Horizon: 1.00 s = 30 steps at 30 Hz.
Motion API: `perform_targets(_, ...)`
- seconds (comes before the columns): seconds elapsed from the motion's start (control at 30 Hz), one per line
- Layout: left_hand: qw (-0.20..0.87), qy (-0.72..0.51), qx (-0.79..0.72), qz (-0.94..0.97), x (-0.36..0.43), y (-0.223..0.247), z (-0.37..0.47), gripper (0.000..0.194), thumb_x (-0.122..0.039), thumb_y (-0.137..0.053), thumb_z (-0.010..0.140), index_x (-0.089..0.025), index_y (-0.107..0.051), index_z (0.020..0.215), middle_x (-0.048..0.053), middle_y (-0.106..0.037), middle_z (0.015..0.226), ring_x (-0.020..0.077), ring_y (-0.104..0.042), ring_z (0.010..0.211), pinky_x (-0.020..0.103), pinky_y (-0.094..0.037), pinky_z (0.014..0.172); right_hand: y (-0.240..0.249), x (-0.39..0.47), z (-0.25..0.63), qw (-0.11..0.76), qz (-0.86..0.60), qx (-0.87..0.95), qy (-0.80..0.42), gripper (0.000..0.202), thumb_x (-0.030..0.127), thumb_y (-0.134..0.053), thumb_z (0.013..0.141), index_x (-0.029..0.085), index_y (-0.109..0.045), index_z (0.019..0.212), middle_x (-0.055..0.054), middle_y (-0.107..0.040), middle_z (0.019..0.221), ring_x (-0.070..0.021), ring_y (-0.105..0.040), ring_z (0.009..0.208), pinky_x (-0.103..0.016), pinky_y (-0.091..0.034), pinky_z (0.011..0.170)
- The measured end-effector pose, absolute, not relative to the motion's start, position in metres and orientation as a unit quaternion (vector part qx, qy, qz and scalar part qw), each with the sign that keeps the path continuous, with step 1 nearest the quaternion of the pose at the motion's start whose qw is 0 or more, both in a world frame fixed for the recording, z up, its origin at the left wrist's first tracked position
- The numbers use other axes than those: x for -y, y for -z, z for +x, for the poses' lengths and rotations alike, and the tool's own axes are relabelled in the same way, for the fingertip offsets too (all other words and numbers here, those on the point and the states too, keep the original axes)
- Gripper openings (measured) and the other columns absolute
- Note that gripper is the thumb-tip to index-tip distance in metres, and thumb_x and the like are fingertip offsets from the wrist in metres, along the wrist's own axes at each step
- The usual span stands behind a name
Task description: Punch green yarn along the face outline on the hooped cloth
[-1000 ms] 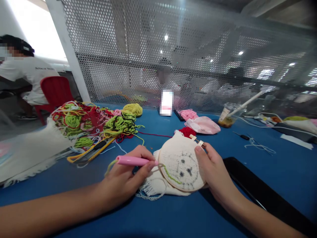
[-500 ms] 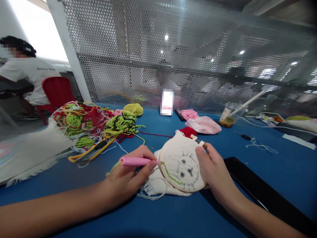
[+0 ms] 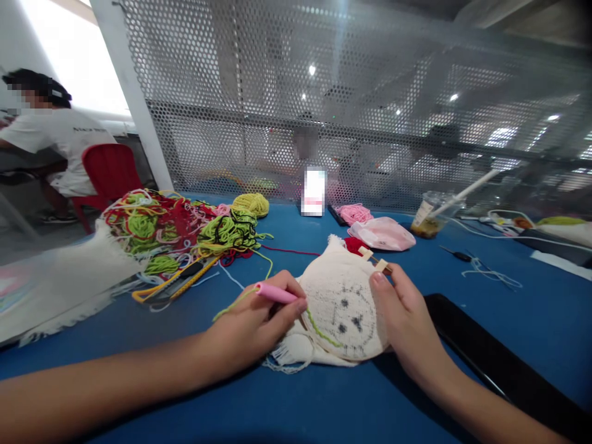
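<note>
Over one blue table (image 3: 319, 404), the left hand (image 3: 256, 324) pinches one pink tool (image 3: 276, 293), the right hand (image 3: 409, 320) one cloth-covered hoop (image 3: 330, 283)

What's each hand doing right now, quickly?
Left hand: closed, holding the pink pen-shaped tool.
Right hand: closed on the edge of the hooped white cloth.

My left forearm (image 3: 120, 379) slants inward from the left; my left hand (image 3: 266, 311) is curled, with thumb (image 3: 285, 317) and index finger (image 3: 287, 282) pinching. My right forearm (image 3: 481, 394) rises from the lower right, and my right hand (image 3: 404, 305) grips with its thumb upward.
</note>
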<state>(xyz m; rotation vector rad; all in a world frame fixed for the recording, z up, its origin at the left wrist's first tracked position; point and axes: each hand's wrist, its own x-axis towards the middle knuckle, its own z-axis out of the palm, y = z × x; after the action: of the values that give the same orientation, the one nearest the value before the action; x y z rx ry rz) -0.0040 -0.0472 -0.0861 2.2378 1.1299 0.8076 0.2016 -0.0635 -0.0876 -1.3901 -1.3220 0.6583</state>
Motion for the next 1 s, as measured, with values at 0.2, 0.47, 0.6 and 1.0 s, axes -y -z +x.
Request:
perform_targets(0.2,0.283,-0.343,-0.406,0.799,0.05,0.082,-0.013,0.015,-0.026,-0.038,0.085,-0.018,-0.049,0.082,0.0,-0.054,0.072,0.0116,-0.052,0.063,0.021,-0.041,0.052,0.088,0.057,0.21,0.489,-0.593,0.566,-0.298,0.02,0.037,-0.04,0.083,0.019,-0.044,0.076,0.003,-0.043,0.06,-0.011,-0.039,0.053,-0.022,-0.033,0.047)
perform_targets(0.47,0.316,-0.357,-0.367,0.799,0.05,0.082,-0.019,0.01,-0.024,-0.034,0.085,-0.018,-0.043,0.084,0.001,-0.048,0.079,0.0121,-0.05,0.067,0.024,-0.043,0.059,0.093,0.052,0.213,0.5,-0.568,0.559,-0.339,0.021,0.038,-0.041,0.081,0.018,-0.048,0.083,0.0,-0.051,0.064,-0.0131,-0.047,0.055,-0.023,-0.035,0.048)
perform_targets(0.6,0.331,-0.354,-0.349,0.802,0.052,0.081,-0.018,0.01,-0.023,-0.035,0.085,-0.019,-0.043,0.084,0.001,-0.046,0.08,0.0105,-0.05,0.063,0.024,-0.044,0.059,0.095,0.05,0.214,0.506,-0.56,0.56,-0.342,0.022,0.039,-0.043,0.08,0.018,-0.05,0.085,0.0,-0.053,0.065,-0.0135,-0.048,0.056,-0.024,-0.037,0.05)
perform_targets(1.0,0.372,-0.263,-0.313,0.833,0.036,0.076,-0.021,0.011,-0.016,-0.038,0.082,-0.017,-0.048,0.084,0.002,-0.051,0.081,0.0105,-0.049,0.066,0.021,-0.042,0.058,0.095,0.042,0.216,0.491,-0.535,0.582,-0.367,0.025,0.038,-0.042,0.081,0.018,-0.054,0.09,-0.003,-0.059,0.074,-0.0158,-0.053,0.063,-0.027,-0.042,0.057)
